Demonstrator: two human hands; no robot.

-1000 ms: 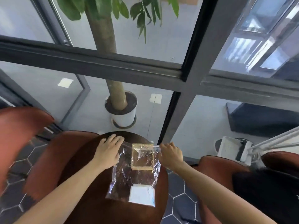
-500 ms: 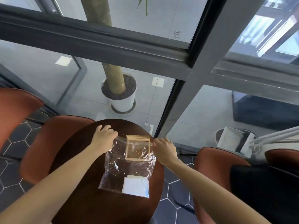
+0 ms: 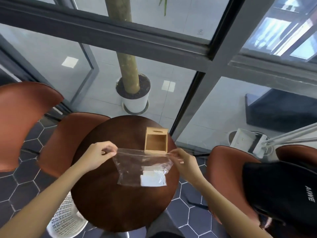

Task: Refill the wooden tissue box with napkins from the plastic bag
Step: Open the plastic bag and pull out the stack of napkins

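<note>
At the centre of the frame, over the round dark table (image 3: 109, 200), both hands pinch the top edge of the clear plastic bag (image 3: 135, 167). The left hand (image 3: 97, 155) has fingers curled tight, thumb and forefinger closed on the bag's left corner; the right hand (image 3: 181, 158) nips the right corner between its fingertips, the other fingers loose. The bag's mouth is stretched taut between them, its body hanging slack down to the tabletop. A white stack of napkins (image 3: 153, 180) lies inside at the bag's lower right corner. Both forearms reach in from the lower corners of the frame, wrists angled inward. Just above the bag's rim the wooden tissue box (image 3: 156, 142) lies on the table, its open hollow facing up and showing bare inside. Farther up stands a potted tree (image 3: 133, 90) behind the glass.
</note>
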